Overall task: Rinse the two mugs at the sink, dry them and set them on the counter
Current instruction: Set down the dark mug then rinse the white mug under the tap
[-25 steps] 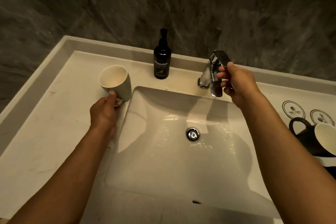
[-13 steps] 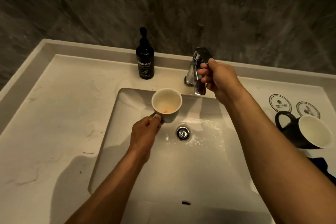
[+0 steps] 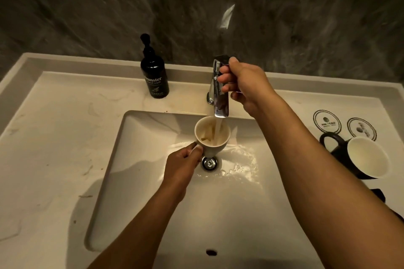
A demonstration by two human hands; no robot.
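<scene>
So the big change from half a second back: the water's on now. The tap [image 3: 220, 91] was dry a moment ago with the mug [image 3: 212, 137] held just short of the spout, and now a stream runs straight off the spout into it. A second back that same mug was over on the desk [image 3: 54, 137] at about 10 o'clock from the drain [image 3: 209, 163], so it's come across into the sink [image 3: 240, 214] and under the spout.

My left hand [image 3: 182, 165] grips the mug by its handle, fingers curled round it, holding it upright over the drain. My right hand [image 3: 242, 84] is wrapped round the tap lever at 12 o'clock.

I'd say that means rinse number one has properly started, nothing more. Drying and mug two are all still ahead.

Containers:
- Mug: water pooling in the bottom, tan stains streaked down the inside wall.
- Black mug [image 3: 360, 157]: on the desk at 3 o'clock, tipped toward me, pale inside, looks empty, no hand on it. Two round coasters [image 3: 326, 121] sit just behind it.
- Soap bottle [image 3: 154, 76]: upright at 11 o'clock, dark, can't tell how full it is.
- Sink: wet and shiny around the drain.
</scene>
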